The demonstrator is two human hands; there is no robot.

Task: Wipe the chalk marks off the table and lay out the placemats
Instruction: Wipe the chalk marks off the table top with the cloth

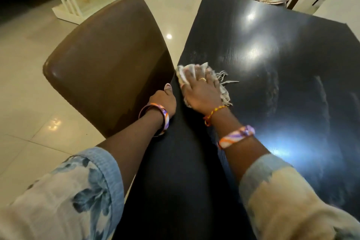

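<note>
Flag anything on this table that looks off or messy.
Faint whitish chalk smears streak the dark table to the right of the cloth under the right hand. Nothing looks spilled or damaged.

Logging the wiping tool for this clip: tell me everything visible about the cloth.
The cloth is pale, off-white with faint stripes, and looks woven, with a loose fringe trailing to the right. It lies crumpled flat on the dark table by its left edge, next to faint chalk smears. The right hand presses on it, fingers spread, covering most of it.

Black table, brown chair, pale fringed cloth, blue-and-cream floral sleeves.
</note>
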